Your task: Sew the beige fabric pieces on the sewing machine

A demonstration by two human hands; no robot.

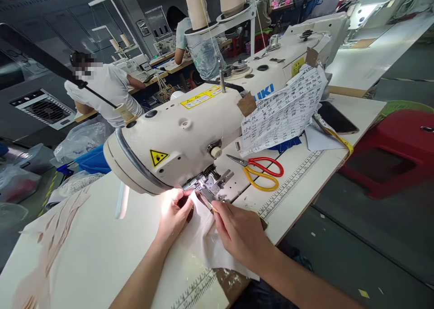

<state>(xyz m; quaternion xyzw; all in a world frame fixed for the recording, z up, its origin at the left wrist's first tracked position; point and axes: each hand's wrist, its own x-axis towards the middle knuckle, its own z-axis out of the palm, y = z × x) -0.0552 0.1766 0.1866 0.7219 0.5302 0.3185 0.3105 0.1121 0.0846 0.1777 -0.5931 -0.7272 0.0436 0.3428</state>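
A white fabric piece [203, 230] runs from the needle area of the sewing machine [176, 137] down over the table's front edge. My left hand [174, 211] is closed, thumb and fingers pinching the fabric's upper left edge beside the presser foot [206, 191]. On the fabric's right side, my right hand [239, 230] is closed around a slender tool [213, 206], its tip close to the presser foot. Most of that tool is hidden by the fingers, so its exact kind is unclear. The machine's lamp lights the left fingertips brightly.
Scissors [262, 171] with red and yellow handles lie right of the needle. Handwritten sheets [285, 112] hang on the machine; behind them are a phone [339, 116] and tape measure [334, 135]. Pale fabric strips [57, 236] lie left. A red stool [393, 150] stands right. Several people work beyond.
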